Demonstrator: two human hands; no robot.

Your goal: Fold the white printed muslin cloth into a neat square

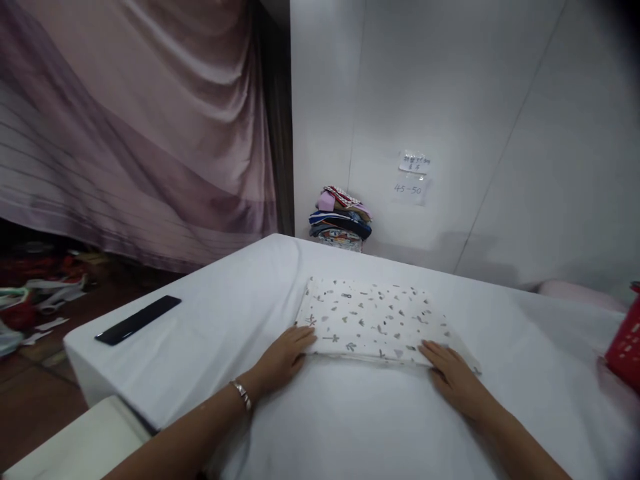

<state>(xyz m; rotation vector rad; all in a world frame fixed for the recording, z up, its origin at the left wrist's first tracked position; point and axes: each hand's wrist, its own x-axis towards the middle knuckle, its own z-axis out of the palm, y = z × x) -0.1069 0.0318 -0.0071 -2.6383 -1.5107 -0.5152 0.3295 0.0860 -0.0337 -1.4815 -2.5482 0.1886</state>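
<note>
Your left hand (284, 355) and right hand (454, 375) rest on the printed cloth (370, 319), near the far edge of the table (220, 313); pinching cannot be confirmed. Uneven pulling could skew its layers.

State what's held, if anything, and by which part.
Left hand and right hand touch the folded white patterned cloth at its near left corner and near edge's right part; whether either grips it is unclear.

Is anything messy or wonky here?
Yes, a bit. On the floor at left, a jumble of things lies scattered, which looks messy. The patterned cloth looks slightly wonky too: its near right corner pokes out past the right hand.
</note>
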